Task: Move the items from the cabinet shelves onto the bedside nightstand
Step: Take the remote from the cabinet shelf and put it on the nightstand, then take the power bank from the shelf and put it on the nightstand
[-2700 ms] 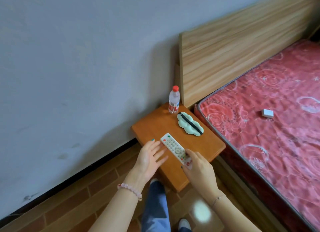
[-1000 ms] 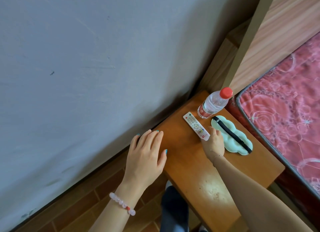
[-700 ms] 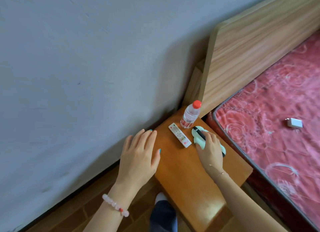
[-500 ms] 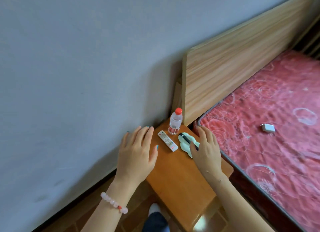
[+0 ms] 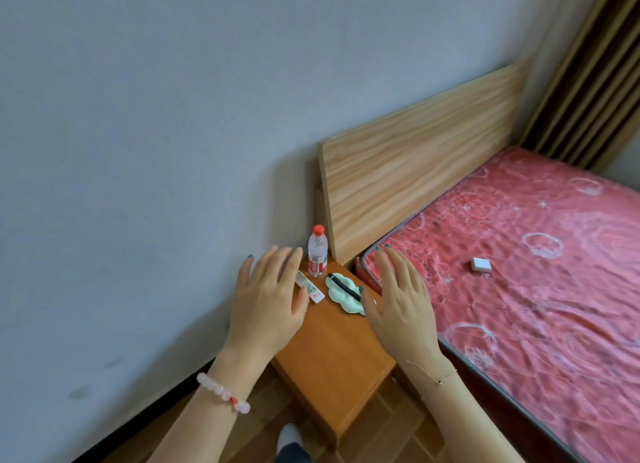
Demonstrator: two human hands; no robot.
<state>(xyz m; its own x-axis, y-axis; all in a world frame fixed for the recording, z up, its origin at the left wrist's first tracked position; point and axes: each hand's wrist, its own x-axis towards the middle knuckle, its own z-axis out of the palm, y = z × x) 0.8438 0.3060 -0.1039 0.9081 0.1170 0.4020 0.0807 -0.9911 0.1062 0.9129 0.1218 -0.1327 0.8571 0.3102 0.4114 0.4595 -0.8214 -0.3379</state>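
Grey wall (image 5: 138, 151) and a wooden headboard (image 5: 415, 171) are being shown behind an orange nightstand, whose tabletop (image 5: 332, 351) is carrying three things. A water bottle (image 5: 317, 253) is standing upright at the back corner. A white remote control (image 5: 313, 292) is lying just beside it, and a mint cloud-shaped eye mask (image 5: 346, 303) is lying toward the bed. Both hands are being held spread above the tabletop, fingers straight, with nothing being grasped. The left hand (image 5: 268, 303) is partly hiding the remote control, and the right hand (image 5: 403, 306) is hiding the mask's edge. A small white box (image 5: 480, 264) is lying on the red mattress (image 5: 536, 306).
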